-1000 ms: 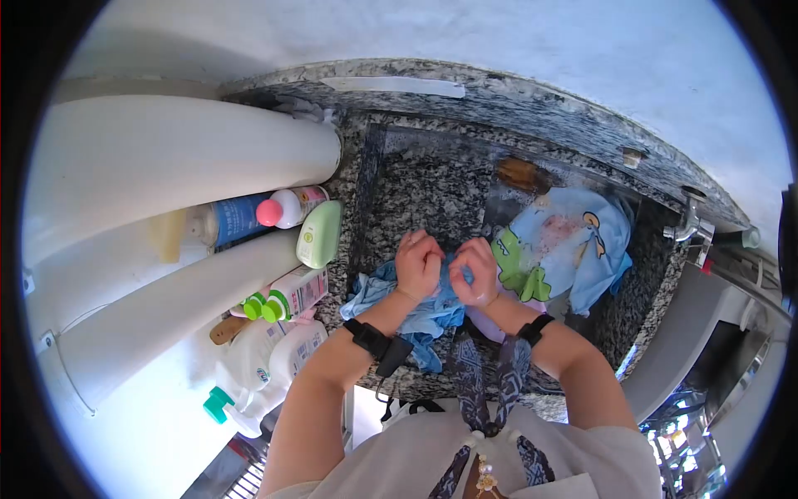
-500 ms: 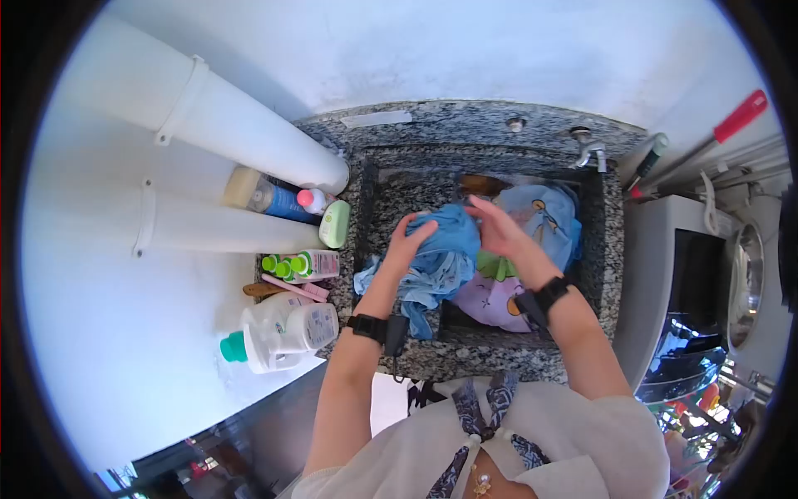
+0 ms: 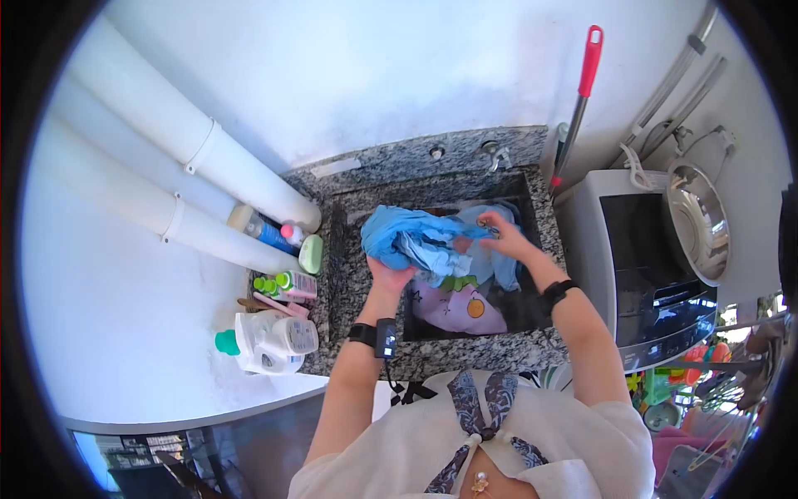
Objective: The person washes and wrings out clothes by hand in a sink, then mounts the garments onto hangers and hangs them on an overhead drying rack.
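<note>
A bunched blue cloth [image 3: 399, 237] is held up over the dark speckled stone sink [image 3: 349, 287]. My left hand [image 3: 389, 274] supports it from below on its left side, fingers partly hidden beneath the fabric. On the right, my right hand [image 3: 501, 235] has its fingers spread and curved beside the cloth's right end, over the light blue printed cloth [image 3: 505, 270] in the sink. A purple cloth with an orange round print [image 3: 457, 309] lies in the sink below the bunched one.
Left of the sink stand a green bottle [image 3: 311, 254], green-capped bottles [image 3: 295, 284] and a white jug [image 3: 266, 341]. A faucet [image 3: 496, 155] is at the back. A red-handled pole [image 3: 590, 66] leans right, beside a washing machine [image 3: 644, 274] and a metal basin [image 3: 698, 220].
The blue cloth has been lifted from the sink and opened out somewhat between my hands. My hands have moved apart. The view has swung to the right.
</note>
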{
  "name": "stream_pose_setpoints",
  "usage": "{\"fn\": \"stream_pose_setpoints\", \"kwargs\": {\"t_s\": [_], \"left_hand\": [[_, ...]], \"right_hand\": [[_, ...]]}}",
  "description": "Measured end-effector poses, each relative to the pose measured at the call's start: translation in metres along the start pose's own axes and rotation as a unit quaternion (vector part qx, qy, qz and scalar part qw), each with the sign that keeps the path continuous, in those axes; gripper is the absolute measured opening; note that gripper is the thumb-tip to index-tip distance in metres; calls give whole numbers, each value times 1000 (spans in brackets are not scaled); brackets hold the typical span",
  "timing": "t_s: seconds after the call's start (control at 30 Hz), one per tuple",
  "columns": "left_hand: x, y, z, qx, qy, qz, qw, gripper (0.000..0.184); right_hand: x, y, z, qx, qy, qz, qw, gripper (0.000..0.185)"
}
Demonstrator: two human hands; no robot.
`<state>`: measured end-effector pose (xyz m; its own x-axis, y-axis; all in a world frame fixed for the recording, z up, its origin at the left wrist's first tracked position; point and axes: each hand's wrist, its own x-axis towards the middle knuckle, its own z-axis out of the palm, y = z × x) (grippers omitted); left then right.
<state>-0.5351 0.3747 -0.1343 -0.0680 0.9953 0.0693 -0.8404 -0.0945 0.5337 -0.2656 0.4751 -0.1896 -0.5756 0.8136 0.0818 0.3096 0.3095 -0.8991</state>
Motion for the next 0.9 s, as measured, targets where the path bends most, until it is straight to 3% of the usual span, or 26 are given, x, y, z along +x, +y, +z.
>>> {"fn": "stream_pose_setpoints", "kwargs": {"t_s": [0.07,0.13,0.17,0.2,0.23,0.27,0.3,0.33,0.37,0.4,0.43,0.47,0.5,0.53,0.6,0.63,0.7,0.77,0.83,0.87,0.9], "left_hand": [[1,-7,21,-8,2,-26,1000,43],[3,-7,52,-26,19,-73,997,41],[2,-5,67,83,-53,-30,995,37],[-3,-3,71,86,-52,-27,995,37],[-9,1,73,228,-56,1,972,37],[-16,8,74,364,-59,29,929,38],[-24,19,86,369,-56,31,927,38],[-35,33,104,496,-63,79,862,40],[-43,44,112,611,-67,124,779,41],[-44,49,81,612,-62,124,778,41],[-41,48,28,350,17,17,936,41],[-42,45,-1,46,94,-91,990,40],[-51,47,33,20,73,-106,991,43],[-48,40,23,18,73,-106,991,43],[-41,24,-5,257,179,-158,937,56],[-38,17,3,254,179,-158,937,56],[-26,-3,26,552,92,-106,822,64],[-21,-23,85,595,-42,60,800,69],[-16,-33,130,653,-82,108,745,68],[-11,-32,139,652,-78,105,746,68],[-6,-30,145,700,-49,65,709,65]], "right_hand": [[1,-7,22,-2,32,4,999,54],[1,-6,36,149,-48,52,986,55],[2,12,50,150,-50,49,986,55],[10,50,75,63,-6,-24,998,50],[17,70,88,-23,40,-97,994,44],[18,65,87,-19,39,-103,994,44],[14,52,80,152,41,-25,987,34],[9,39,69,315,39,56,947,23],[3,19,48,416,34,53,907,15],[-1,-3,23,513,29,52,856,9],[1,-15,0,502,43,35,863,11],[3,-28,-21,490,57,20,870,13],[0,-57,-43,478,40,39,877,11],[-3,-87,-60,466,23,56,883,10],[-2,-119,-73,431,16,44,901,7],[-2,-130,-74,397,9,32,917,4],[0,-149,-68,364,10,39,931,4],[2,-155,-60,339,0,38,940,5],[0,-156,-42,276,-37,23,960,6],[-1,-154,-35,214,-72,1,974,6],[-2,-152,-32,227,-100,18,969,17]]}}
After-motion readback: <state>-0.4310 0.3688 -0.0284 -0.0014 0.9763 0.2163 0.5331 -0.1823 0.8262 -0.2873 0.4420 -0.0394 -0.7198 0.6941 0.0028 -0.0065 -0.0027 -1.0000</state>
